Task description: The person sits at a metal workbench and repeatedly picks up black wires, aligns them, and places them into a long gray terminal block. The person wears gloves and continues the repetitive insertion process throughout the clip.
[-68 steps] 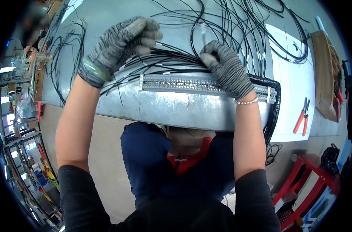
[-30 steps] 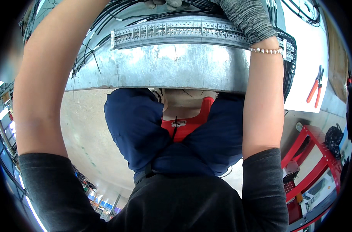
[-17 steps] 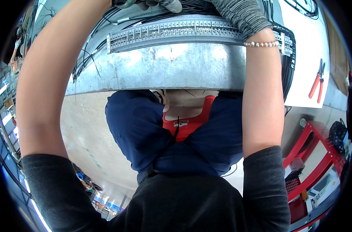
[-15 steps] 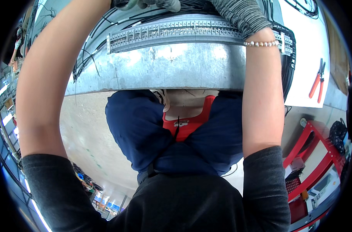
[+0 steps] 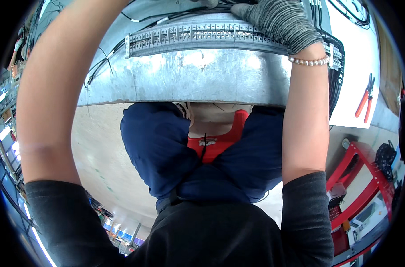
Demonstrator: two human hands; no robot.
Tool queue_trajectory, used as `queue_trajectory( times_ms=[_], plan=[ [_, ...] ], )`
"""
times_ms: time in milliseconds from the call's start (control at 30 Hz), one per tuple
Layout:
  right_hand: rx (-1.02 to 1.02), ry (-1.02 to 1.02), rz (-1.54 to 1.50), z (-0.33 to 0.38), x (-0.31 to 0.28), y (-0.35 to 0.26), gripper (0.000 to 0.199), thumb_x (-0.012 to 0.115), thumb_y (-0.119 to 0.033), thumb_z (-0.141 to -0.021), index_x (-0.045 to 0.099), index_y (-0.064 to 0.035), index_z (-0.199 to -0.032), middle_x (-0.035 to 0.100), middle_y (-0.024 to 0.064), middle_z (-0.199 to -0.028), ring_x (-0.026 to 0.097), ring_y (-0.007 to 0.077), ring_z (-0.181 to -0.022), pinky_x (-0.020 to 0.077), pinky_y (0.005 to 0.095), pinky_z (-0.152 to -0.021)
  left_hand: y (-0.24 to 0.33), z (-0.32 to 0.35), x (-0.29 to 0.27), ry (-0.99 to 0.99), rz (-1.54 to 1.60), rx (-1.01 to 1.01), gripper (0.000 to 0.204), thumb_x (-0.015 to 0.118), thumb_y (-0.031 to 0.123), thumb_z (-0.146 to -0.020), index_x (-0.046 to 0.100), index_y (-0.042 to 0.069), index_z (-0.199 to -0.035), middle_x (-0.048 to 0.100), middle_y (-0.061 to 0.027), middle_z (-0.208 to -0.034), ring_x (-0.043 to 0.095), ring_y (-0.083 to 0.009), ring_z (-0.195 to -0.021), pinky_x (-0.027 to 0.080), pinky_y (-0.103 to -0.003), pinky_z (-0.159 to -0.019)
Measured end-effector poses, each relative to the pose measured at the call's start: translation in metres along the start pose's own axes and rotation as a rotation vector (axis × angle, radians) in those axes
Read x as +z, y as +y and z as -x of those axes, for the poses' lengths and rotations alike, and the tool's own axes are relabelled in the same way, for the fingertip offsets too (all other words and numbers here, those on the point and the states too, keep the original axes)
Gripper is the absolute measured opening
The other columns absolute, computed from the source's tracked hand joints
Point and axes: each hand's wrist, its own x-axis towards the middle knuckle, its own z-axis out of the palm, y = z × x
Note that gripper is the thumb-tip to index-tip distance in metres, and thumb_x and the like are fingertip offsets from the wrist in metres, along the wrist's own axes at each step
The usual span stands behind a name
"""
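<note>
In the head view, the striped gray knit-gloved right hand (image 5: 280, 22) overlaps the long gray terminal strip (image 5: 189, 36), beside thin black cables (image 5: 184, 14) behind it. The gray-gloved left hand (image 5: 209, 3) is mostly cropped; neither hand's grip can be told.

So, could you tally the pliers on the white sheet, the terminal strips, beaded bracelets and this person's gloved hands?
Pliers: 1
Terminal strip: 1
Beaded bracelet: 1
Gloved right hand plus left hand, mostly cut off: 2
Total: 5
</note>
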Motion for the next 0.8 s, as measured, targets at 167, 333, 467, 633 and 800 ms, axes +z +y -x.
queue_trajectory(
  times_ms=[167, 333, 467, 633, 800],
  plan=[
    [0.127, -0.081, 0.033, 0.001, -0.008, -0.018, 0.024, 0.066, -0.011, -0.079, 0.069, -0.0022, -0.101, 0.069, 0.0158, -0.085, 0.066, 0.0257, -0.077, 0.0515, 0.0334, -0.074, -0.009, -0.01, 0.001, -0.125, 0.1, 0.027, 0.025, 0.075, 0.026, -0.076, 0.071, 0.01, -0.095, 0.067, -0.002, -0.074, 0.06, -0.0142, -0.066, 0.049, -0.031, -0.06],
    [0.087, 0.049, -0.013, 0.006, -0.01, -0.018, 0.02, 0.061, -0.009, -0.083, 0.069, -0.0009, -0.1, 0.07, 0.0137, -0.081, 0.065, 0.0179, -0.074, 0.0508, 0.0295, -0.072, -0.01, -0.014, 0.003, -0.092, 0.235, 0.056, 0.023, 0.072, 0.025, -0.08, 0.069, 0.007, -0.095, 0.067, -0.0054, -0.077, 0.062, -0.0152, -0.067, 0.05, -0.032, -0.059],
    [0.034, 0.074, 0.013, 0.004, 0.0, -0.015, 0.019, 0.06, -0.007, -0.085, 0.069, 0.0004, -0.1, 0.07, 0.0124, -0.082, 0.065, 0.0159, -0.074, 0.0507, 0.0285, -0.071, -0.007, 0.01, 0.009, 0.091, -0.103, 0.198, 0.025, 0.063, 0.028, -0.084, 0.068, 0.007, -0.096, 0.067, -0.0123, -0.081, 0.063, -0.0239, -0.074, 0.05, -0.037, -0.069],
    [0.117, -0.006, -0.124, 0.001, 0.001, -0.012, 0.02, 0.067, -0.006, -0.08, 0.069, 0.0, -0.099, 0.07, 0.0115, -0.084, 0.065, 0.0149, -0.076, 0.052, 0.0285, -0.072, -0.021, 0.02, 0.034, 0.438, -0.261, 0.375, 0.026, 0.055, 0.029, -0.088, 0.068, 0.008, -0.097, 0.066, -0.0172, -0.084, 0.063, -0.035, -0.083, 0.048, -0.044, -0.077],
    [0.07, 0.032, -0.113, -0.005, 0.009, -0.002, 0.02, 0.071, -0.007, -0.077, 0.068, 0.0005, -0.096, 0.069, 0.0118, -0.081, 0.065, 0.019, -0.074, 0.0521, 0.0292, -0.07, -0.012, 0.016, 0.025, 0.386, -0.376, 0.335, 0.023, 0.054, 0.025, -0.089, 0.067, 0.008, -0.095, 0.066, -0.0159, -0.082, 0.063, -0.0336, -0.08, 0.048, -0.043, -0.075]
  ],
)
